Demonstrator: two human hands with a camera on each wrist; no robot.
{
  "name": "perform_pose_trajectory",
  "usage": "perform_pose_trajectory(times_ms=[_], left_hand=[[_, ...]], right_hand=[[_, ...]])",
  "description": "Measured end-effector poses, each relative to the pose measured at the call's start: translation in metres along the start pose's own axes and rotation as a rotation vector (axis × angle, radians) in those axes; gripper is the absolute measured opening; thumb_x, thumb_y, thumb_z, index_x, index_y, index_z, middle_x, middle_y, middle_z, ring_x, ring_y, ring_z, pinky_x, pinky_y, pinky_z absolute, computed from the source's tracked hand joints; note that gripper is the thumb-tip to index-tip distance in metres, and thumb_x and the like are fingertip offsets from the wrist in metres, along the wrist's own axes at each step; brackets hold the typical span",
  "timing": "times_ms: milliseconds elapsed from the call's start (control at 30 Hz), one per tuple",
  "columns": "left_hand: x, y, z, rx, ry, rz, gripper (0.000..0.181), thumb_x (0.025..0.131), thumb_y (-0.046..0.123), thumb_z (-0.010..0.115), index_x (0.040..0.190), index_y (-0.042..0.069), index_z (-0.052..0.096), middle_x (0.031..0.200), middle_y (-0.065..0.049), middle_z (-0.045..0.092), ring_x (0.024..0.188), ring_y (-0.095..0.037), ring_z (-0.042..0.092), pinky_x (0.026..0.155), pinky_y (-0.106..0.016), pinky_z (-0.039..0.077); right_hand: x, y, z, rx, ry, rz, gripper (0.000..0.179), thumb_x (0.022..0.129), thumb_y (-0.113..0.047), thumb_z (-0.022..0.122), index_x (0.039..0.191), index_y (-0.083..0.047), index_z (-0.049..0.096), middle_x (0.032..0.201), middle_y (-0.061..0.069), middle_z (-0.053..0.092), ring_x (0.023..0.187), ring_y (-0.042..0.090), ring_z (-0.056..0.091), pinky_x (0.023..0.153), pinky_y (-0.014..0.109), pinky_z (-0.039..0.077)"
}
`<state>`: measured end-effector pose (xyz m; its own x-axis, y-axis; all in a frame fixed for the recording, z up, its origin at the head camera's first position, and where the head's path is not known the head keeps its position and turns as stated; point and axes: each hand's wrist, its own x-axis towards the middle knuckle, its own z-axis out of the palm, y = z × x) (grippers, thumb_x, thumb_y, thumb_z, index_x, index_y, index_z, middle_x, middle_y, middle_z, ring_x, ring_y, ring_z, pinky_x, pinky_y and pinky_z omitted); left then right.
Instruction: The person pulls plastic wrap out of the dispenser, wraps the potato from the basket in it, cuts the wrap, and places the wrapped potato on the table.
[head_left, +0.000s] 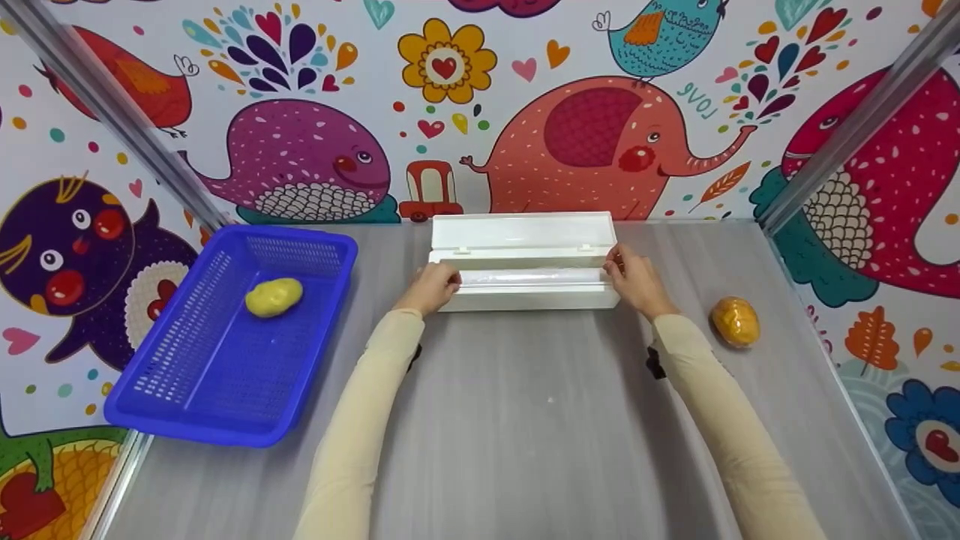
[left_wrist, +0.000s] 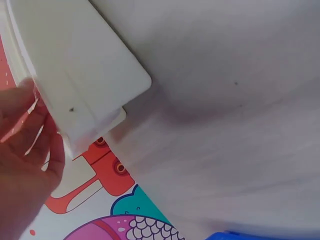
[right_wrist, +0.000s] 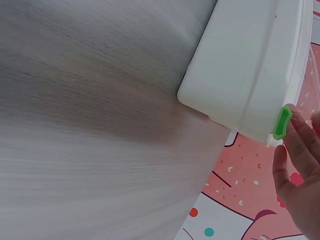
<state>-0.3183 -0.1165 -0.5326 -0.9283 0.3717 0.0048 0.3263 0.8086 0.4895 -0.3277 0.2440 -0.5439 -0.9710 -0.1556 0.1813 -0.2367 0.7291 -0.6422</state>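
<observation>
A white cling film box [head_left: 529, 300] stands at the back middle of the table, its lid [head_left: 523, 231] raised. Inside lies a roll of clear cling film [head_left: 517, 277]. At the box's left end, my left hand [head_left: 433, 287] pinches the film between thumb and fingers. My right hand [head_left: 636, 279] does likewise at the right end, its fingertips over the box edge. The right wrist view shows a green slider [right_wrist: 283, 122] on the edge beside that hand's fingers. The film's loose edge is hard to make out.
A blue plastic basket [head_left: 304, 405] on the left holds a yellow potato [head_left: 274, 297]. On the right lies a shiny, rounded orange-brown thing [head_left: 736, 322], seemingly wrapped in film. Patterned walls and metal posts [head_left: 847, 124] border the table.
</observation>
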Motion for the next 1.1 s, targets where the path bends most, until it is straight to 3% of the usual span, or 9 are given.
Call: perform_pose_trajectory(times_ms=[200, 367, 567, 733, 900, 1100], left_hand=[[-0.0001, -0.0029, 0.003, 0.009, 0.073, 0.018, 0.009, 0.09, -0.004, 0.059, 0.087, -0.003, 0.067, 0.085, -0.014, 0.067, 0.084, -0.03, 0.062, 0.079, -0.045, 0.048], [-0.0005, -0.0055, 0.0059, -0.025, 0.18, 0.072, 0.008, 0.092, -0.005, 0.055, 0.084, -0.005, 0.059, 0.082, -0.018, 0.06, 0.08, -0.034, 0.059, 0.074, -0.045, 0.048], [0.0016, -0.0058, 0.0068, -0.104, 0.272, 0.082, 0.008, 0.095, -0.005, 0.049, 0.088, -0.005, 0.053, 0.085, -0.019, 0.053, 0.081, -0.035, 0.054, 0.075, -0.045, 0.046], [0.0016, -0.0077, 0.0063, -0.176, 0.271, 0.075, 0.008, 0.096, -0.005, 0.046, 0.089, -0.006, 0.05, 0.085, -0.019, 0.052, 0.081, -0.035, 0.052, 0.075, -0.046, 0.045], [0.0008, -0.0094, 0.0045, -0.245, 0.22, 0.092, 0.008, 0.09, -0.006, 0.057, 0.088, -0.004, 0.049, 0.084, -0.015, 0.049, 0.081, -0.032, 0.05, 0.074, -0.042, 0.043], [0.0027, -0.0095, 0.005, -0.236, 0.269, 0.128, 0.008, 0.09, -0.011, 0.056, 0.088, -0.004, 0.05, 0.083, -0.016, 0.051, 0.081, -0.032, 0.051, 0.074, -0.042, 0.043]], right_hand=[[-0.0009, -0.0013, 0.0022, 0.015, -0.013, 0.014, 0.008, 0.097, -0.004, 0.053, 0.101, 0.003, 0.053, 0.095, 0.02, 0.065, 0.086, 0.03, 0.06, 0.075, 0.045, 0.048], [-0.0005, -0.0018, 0.0033, 0.064, -0.018, 0.036, 0.007, 0.097, -0.002, 0.052, 0.102, 0.002, 0.053, 0.096, 0.018, 0.065, 0.087, 0.029, 0.06, 0.076, 0.043, 0.048], [0.0008, -0.003, 0.0033, 0.198, -0.023, 0.141, 0.007, 0.097, -0.003, 0.049, 0.102, 0.0, 0.054, 0.101, 0.018, 0.065, 0.092, 0.029, 0.059, 0.08, 0.04, 0.045], [0.0008, -0.0045, 0.0035, 0.313, -0.01, 0.198, 0.007, 0.099, -0.005, 0.049, 0.102, 0.0, 0.053, 0.1, 0.021, 0.064, 0.092, 0.03, 0.058, 0.077, 0.034, 0.042], [0.0005, -0.006, 0.0039, 0.376, 0.026, 0.247, 0.007, 0.099, -0.006, 0.049, 0.101, 0.0, 0.051, 0.099, 0.023, 0.065, 0.091, 0.031, 0.059, 0.074, 0.028, 0.043], [0.0014, -0.0094, 0.0046, 0.37, 0.04, 0.3, 0.011, 0.099, -0.006, 0.045, 0.106, 0.003, 0.049, 0.102, 0.024, 0.062, 0.096, 0.032, 0.057, 0.079, 0.029, 0.042]])
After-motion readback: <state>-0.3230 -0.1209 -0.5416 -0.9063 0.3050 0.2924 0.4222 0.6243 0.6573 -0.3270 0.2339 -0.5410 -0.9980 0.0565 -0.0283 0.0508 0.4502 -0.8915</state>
